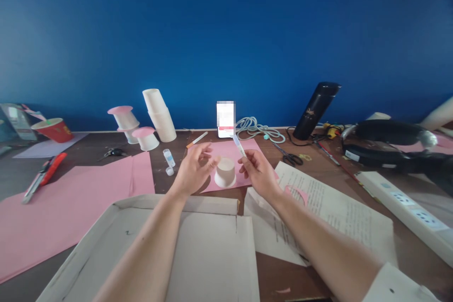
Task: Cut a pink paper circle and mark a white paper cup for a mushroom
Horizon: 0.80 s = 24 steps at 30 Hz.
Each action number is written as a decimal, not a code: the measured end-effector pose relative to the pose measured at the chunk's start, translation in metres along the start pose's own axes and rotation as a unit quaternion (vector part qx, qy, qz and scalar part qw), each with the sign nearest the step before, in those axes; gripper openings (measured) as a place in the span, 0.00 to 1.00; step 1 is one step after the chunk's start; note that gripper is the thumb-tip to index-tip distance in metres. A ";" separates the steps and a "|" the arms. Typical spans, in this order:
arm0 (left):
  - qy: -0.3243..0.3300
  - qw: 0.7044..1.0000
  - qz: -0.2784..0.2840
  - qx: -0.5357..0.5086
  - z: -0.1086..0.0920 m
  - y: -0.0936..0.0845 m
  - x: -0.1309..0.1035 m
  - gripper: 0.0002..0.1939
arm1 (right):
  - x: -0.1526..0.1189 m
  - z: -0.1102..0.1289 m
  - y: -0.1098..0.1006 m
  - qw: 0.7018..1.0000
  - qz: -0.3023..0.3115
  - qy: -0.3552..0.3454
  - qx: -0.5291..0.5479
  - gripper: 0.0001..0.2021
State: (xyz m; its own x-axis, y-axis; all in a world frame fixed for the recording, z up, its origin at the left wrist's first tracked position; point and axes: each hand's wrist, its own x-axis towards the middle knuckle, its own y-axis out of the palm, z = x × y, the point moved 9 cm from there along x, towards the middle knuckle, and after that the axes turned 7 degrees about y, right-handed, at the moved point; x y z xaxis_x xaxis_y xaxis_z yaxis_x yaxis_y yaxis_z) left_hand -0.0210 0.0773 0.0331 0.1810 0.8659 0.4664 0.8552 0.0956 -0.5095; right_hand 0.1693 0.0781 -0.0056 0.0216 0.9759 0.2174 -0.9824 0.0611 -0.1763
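An upside-down white paper cup [225,172] stands on a pink sheet [252,147] between my two hands. Just left of it is my left hand [196,168], fingers apart and curved, with nothing held. On the cup's right side my right hand [258,171] pinches a slim white and pale-blue pen [239,145], its upper end pointing up and left. Behind the cup a lit phone [225,119] stands upright against the blue wall. An orange and white pen [197,139] lies at the back left of the pink sheet.
Stacked white cups [160,115] and pink-topped cups [146,138] stand left. An open box lid [215,255] lies in front. Right are scissors [292,157], a printed sheet [336,207], a black flask [316,111] and a power strip [406,212]. A red cutter [53,169] lies far left.
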 end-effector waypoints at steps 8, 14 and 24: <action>-0.041 0.987 -0.081 -0.134 -0.004 -0.015 -0.001 0.23 | -0.016 0.028 0.009 0.995 0.010 -0.075 -0.058 0.12; -0.042 0.977 -0.002 -0.207 -0.005 0.006 0.000 0.19 | -0.025 0.044 0.017 0.985 0.038 -0.141 -0.096 0.10; -0.089 0.936 -0.087 -0.330 0.010 0.006 -0.003 0.14 | -0.032 0.057 0.021 0.971 0.038 -0.176 -0.156 0.10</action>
State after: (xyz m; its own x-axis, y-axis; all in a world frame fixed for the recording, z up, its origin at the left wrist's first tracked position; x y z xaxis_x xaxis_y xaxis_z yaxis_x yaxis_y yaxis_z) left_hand -0.0208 0.0806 0.0215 -0.0225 0.9391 0.3428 0.9885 -0.0304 0.1481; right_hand 0.1374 0.0365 0.0386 -0.1669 0.8516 0.4969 -0.8737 0.1057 -0.4748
